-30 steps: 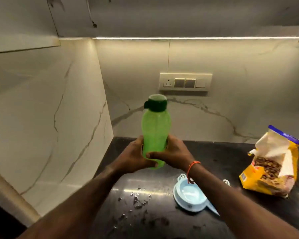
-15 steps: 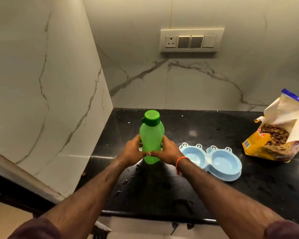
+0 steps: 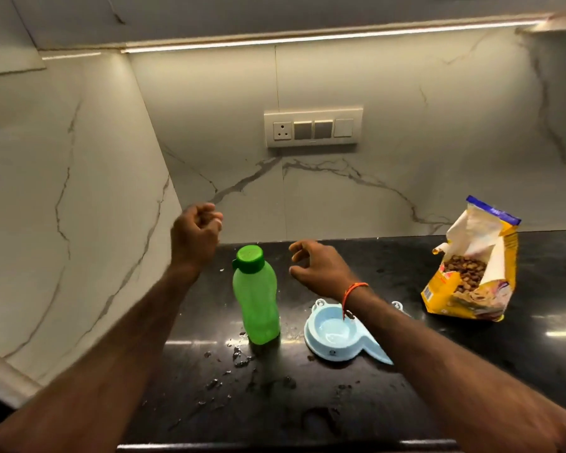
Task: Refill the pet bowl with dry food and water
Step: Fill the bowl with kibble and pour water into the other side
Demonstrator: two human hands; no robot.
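Both hands have just let go of the green bottle (image 3: 257, 299), which half a second ago they held by its base; it now stands upright and unsupported on the black counter (image 3: 389, 387), its darker green cap (image 3: 249, 258) on. The left hand (image 3: 195, 235) is raised off to the bottle's left, fingers curled in on nothing. The right hand (image 3: 319, 268) hovers just right of the cap, fingers loosely bent, grip empty. Judgement: the water is staged but not yet poured, since the cap must come off first. The pale blue pet bowl (image 3: 335, 335) lies on the counter just right of the bottle, partly under the right forearm; the visible well looks empty of food, and whether it holds water cannot be told. An open yellow food bag (image 3: 471, 276), kibble showing, stands well to the right. Water drops spot the counter in front of the bottle.
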